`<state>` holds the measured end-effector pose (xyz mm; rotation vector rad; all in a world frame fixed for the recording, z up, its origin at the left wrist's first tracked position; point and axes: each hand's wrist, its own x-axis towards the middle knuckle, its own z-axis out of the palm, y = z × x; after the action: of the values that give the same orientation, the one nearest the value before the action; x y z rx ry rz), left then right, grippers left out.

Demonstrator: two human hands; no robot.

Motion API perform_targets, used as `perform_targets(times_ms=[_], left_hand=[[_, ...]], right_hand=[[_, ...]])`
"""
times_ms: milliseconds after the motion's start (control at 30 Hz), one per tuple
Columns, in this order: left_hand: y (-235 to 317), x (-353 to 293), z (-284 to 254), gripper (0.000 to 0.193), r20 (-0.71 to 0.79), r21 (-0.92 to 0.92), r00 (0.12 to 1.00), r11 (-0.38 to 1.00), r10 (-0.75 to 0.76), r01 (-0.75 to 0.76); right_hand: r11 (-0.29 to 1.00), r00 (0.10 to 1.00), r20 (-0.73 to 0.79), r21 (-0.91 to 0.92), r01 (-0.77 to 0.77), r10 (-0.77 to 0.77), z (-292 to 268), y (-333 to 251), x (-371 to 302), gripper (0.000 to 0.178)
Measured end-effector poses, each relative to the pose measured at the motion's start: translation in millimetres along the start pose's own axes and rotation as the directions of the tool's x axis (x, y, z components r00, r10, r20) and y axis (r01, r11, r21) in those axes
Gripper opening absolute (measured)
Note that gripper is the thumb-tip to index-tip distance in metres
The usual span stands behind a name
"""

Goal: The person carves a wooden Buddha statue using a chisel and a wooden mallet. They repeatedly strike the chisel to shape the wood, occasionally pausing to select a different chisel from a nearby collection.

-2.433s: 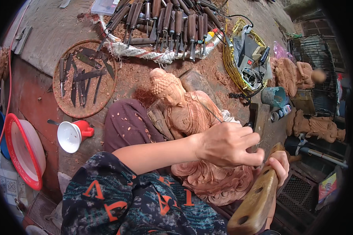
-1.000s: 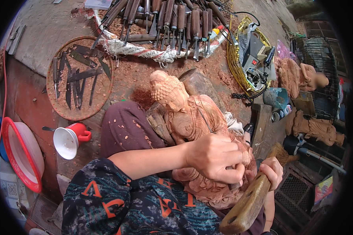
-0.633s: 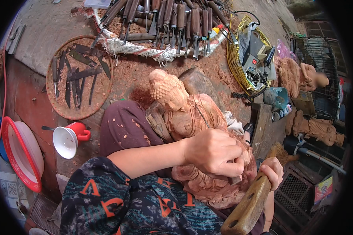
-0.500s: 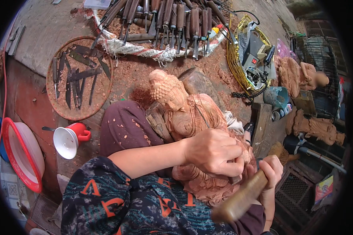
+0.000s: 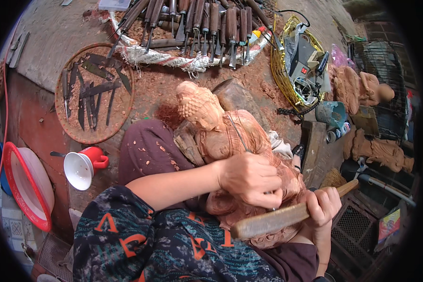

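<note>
A reddish carved wooden statue [image 5: 207, 124] of a seated figure lies across my lap, head pointing away from me. My left hand [image 5: 251, 181] is closed around a thin metal chisel [image 5: 238, 133] whose shaft runs up over the statue's chest. My right hand [image 5: 325, 207] grips the handle of a wooden mallet [image 5: 272, 221]. The mallet lies almost level, its head just below my left hand near the chisel's butt. The statue's lower part is hidden behind my hands and the mallet.
Many wooden-handled chisels [image 5: 197, 23] lie in a row on a cloth at the top. A round woven tray of blades [image 5: 94, 91], a red-and-white cup [image 5: 82, 167] and a red-rimmed basin [image 5: 26, 183] sit left. A yellow basket of tools [image 5: 301, 61] and other carved figures [image 5: 357, 84] are right.
The mallet has swung down from a steep, raised angle to nearly level under my left hand. My left hand stays on the chisel against the statue.
</note>
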<state>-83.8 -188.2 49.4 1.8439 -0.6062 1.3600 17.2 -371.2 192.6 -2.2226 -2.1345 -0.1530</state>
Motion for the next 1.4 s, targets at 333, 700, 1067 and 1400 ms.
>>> perform_targets(times_ms=[333, 700, 1067, 1400], left_hand=[[6, 6, -6, 0.025, -0.003, -0.036, 0.994, 0.993, -0.113, 0.113], [2, 7, -10, 0.021, -0.018, -0.107, 0.992, 0.987, -0.126, 0.123], [3, 1, -6, 0.024, -0.025, -0.073, 0.998, 0.996, -0.049, 0.047], [17, 22, -16, 0.017, 0.041, -0.168, 0.991, 0.977, -0.126, 0.131]], right_hand=[[0.979, 0.985, -0.165, 0.203, -0.007, 0.041, 9, 0, -5, 0.036], [0.985, 0.99, -0.128, 0.169, -0.037, 0.059, 8, 0, -5, 0.035], [0.977, 0.992, -0.082, 0.202, -0.074, 0.093, 3, 0, -7, 0.023], [0.94, 0.959, -0.224, 0.328, -0.096, 0.176, 17, -2, -6, 0.03]])
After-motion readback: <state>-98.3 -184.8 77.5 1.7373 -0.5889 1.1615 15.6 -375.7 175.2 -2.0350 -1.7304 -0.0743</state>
